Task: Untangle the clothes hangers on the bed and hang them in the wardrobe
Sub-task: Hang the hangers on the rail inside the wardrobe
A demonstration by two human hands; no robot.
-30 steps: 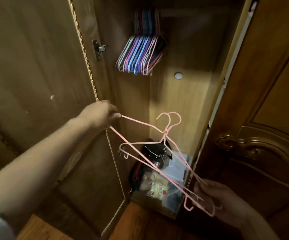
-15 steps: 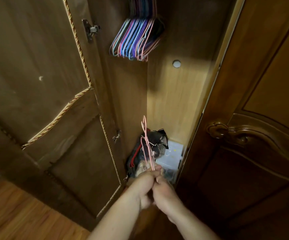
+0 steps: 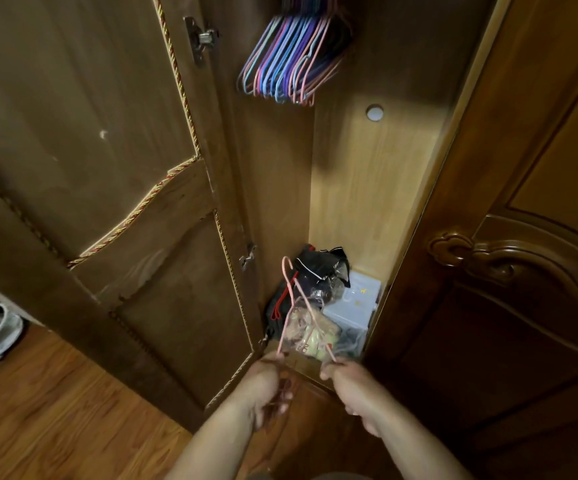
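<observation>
2 hands, left (image 3: 266, 386) and right (image 3: 353, 382), each grip clamped on pink hangers (image 3: 292, 306) before the wardrobe (image 3: 377, 188).

Thin pink wire hangers (image 3: 292, 306) stand low in the middle of the frame, hooks up, their wires spreading down to either side; how many there are cannot be told. At the top centre a tight bunch of hung hangers (image 3: 291, 60) in pink, blue and purple slants down to the left inside the wardrobe (image 3: 377, 188), whose open wooden door (image 3: 83, 140) fills the left of the frame.
</observation>
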